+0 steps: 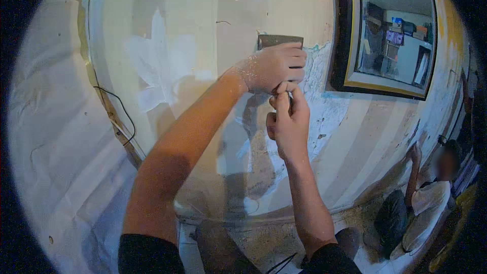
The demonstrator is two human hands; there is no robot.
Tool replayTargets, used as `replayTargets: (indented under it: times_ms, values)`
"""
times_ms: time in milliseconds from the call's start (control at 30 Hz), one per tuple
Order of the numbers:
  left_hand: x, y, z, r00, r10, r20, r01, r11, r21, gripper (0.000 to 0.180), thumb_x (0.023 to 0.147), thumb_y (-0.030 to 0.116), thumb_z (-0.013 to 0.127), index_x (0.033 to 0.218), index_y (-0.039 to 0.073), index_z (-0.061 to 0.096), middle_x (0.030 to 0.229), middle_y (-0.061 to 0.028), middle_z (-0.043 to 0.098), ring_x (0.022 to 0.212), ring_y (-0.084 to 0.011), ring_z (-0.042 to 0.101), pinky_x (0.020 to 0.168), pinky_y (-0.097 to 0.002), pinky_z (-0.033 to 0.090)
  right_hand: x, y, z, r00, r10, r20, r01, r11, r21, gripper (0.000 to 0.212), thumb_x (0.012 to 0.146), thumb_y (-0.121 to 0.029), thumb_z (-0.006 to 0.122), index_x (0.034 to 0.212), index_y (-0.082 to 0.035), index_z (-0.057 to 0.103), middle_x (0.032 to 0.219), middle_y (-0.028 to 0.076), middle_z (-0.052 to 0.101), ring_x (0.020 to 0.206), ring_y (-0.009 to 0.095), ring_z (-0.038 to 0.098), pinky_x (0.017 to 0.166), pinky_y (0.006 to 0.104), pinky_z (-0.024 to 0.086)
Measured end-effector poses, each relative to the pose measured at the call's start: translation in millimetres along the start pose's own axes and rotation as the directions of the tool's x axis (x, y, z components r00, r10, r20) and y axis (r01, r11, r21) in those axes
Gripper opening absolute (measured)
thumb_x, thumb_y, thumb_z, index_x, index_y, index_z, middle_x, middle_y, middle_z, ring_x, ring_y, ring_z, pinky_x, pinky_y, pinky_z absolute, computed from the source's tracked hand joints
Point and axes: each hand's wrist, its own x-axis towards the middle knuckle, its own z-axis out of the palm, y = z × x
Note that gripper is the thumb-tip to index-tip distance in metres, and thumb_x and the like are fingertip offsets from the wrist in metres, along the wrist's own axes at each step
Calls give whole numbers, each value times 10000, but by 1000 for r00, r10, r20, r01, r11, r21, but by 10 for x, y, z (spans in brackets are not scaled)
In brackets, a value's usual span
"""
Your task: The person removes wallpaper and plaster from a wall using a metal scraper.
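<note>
Scraper point(280, 41): flat metal blade, set against the wall point(193, 30) at upper centre, just left of the framed window point(350, 78). I see my left hand point(276, 67) closed in a full fist over the blade's lower part, knuckles dusted w/ white powder. My right hand point(289, 116) sits directly below, touching the left; thumb and forefinger pinched shut on what looks like the handle, other fingers curled. Handle itself mostly hidden, so I can't confirm the grip pt.

Wall under the tool: cream paint, white filler patches to the left, flaked area w/ bare plaster to the right and below. Thin black cable point(122, 109) runs down the left corner; plastic sheet point(56, 137) covers the adjacent surface.

Procedure, my judgement:
1. Keep blade at a low angle to the wall; a steep angle would gouge plaster.
2. Left hand supplies pressure, right hand steers.
3. Short strokes, working away from the window frame.
4. Second person point(426, 198) sits on the floor lower right, well apart; watch falling flakes.
</note>
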Motion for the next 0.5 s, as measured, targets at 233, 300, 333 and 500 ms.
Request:
replayTargets:
  times_ms: [233, 300, 333, 500]
  values:
    - [-31, 75, 39, 999, -24, -32, 25, 1000, 13, 187, 714, 223, 639, 802, 71, 573, 924, -89, 558, 1062, -289, 547, 1077, -481, 368, -63, -47, 17, 1000, 0, 10, 0, 1000, 21, 82, 1009, -167, 442, 968, -104, 476, 706, -31, 434, 412, 4, 301, 336, 195, 191]
    - [-42, 88, 55, 999, 31, 37, -29, 999, -45, 172, 731, 216, 635, 801, 72, 570, 931, -88, 563, 1055, -291, 547, 1079, -490, 364, -112, -52, 1, 997, 77, -8, -77, 997, -5, 78, 1007, -158, 443, 972, -99, 478, 709, -29, 437, 411, 4, 299, 334, 196, 194]
    - [-44, 85, 64, 1000, -2, -14, 1, 999, -37, 172, 731, 216, 635, 801, 72, 570, 931, -88, 563, 1055, -291, 547, 1079, -490, 364, -111, -50, -11, 982, 189, -22, -189, 982, -22, 73, 1005, -149, 445, 975, -93, 481, 712, -28, 439, 411, 3, 297, 333, 197, 198]
    - [-50, 91, 102, 992, -101, -81, 97, 994, -55, 166, 711, 188, 643, 793, 68, 562, 908, -102, 561, 1057, -301, 545, 1084, -497, 357, -77, -13, -71, 999, -36, -1, 36, 994, -107, 93, 996, -137, 446, 963, -74, 506, 680, -37, 442, 443, 15, 349, 371, 205, 261]
